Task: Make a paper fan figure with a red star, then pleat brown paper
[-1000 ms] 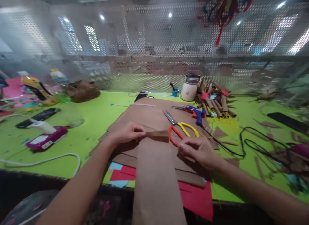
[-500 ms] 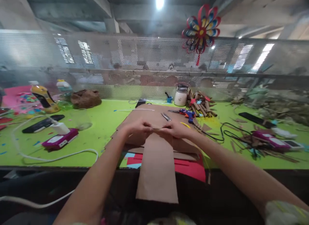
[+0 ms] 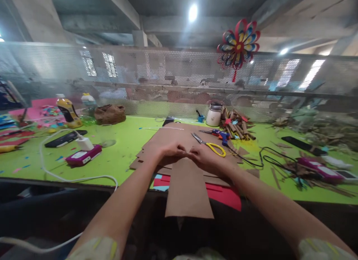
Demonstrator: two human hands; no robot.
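Observation:
A long strip of brown kraft paper [image 3: 189, 191] lies under both hands, its near end hanging past the table's front edge. My left hand [image 3: 175, 150] pinches the strip's far end, fingers closed. Close beside it, my right hand [image 3: 201, 155] pinches the same end; the edge there seems rolled or folded, mostly hidden by fingers. Beneath lies a stack of brown paper sheets [image 3: 167, 137]. Yellow-handled scissors [image 3: 216, 149] rest on the stack just beyond my right hand, and a blue glue gun [image 3: 222, 135] lies behind them.
Red paper [image 3: 223, 196] sticks out under the stack at the front edge. On the left are a purple power strip [image 3: 84, 155], a white cable and a clear cup [image 3: 107, 135]. A lidded jar [image 3: 214, 114] and rolled paper pieces [image 3: 237, 126] stand behind. A black cable [image 3: 263, 155] runs right.
The view has shifted, so the scene sits further right. Both hands still pinch the strip's far end, and its near end appears slightly higher. More of the scissors' yellow handles shows.

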